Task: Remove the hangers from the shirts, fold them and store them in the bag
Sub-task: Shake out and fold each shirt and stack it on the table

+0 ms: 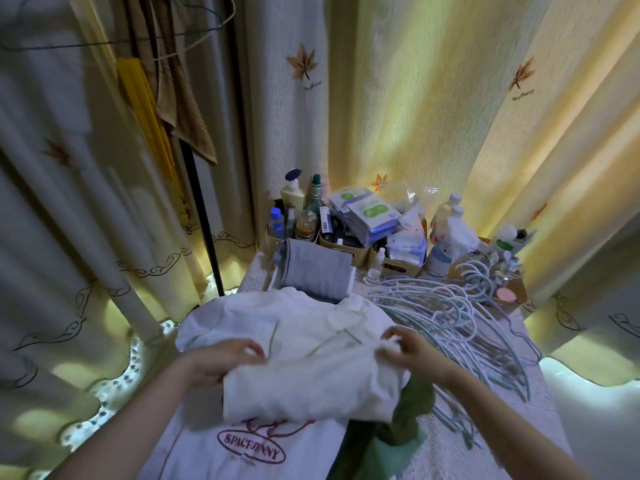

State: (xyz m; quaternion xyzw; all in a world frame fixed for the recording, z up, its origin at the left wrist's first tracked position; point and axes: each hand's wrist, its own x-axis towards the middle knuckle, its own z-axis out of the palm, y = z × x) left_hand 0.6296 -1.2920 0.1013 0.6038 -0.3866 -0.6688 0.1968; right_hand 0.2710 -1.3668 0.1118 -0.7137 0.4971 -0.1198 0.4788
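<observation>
A white shirt (298, 327) with thin green trim lies across the table, its lower part doubled over toward me. My left hand (221, 362) grips the left edge of the folded part. At the right edge my right hand (412, 348) pinches the cloth. Beneath it lies another white garment (249, 448) printed with a purple logo, and a green garment (408, 417) pokes out at the right. A pile of pale blue hangers (460, 317) sits to the right of the shirt. A folded grey garment (317, 271) stands in a white container behind the shirt.
Bottles (294, 209), packets and cardboard boxes (349, 247) crowd the table's far edge. Cream curtains with leaf prints hang all around. At the upper left a dark rack pole (204, 223) carries wire hangers (194, 32), a brown towel and a yellow cloth.
</observation>
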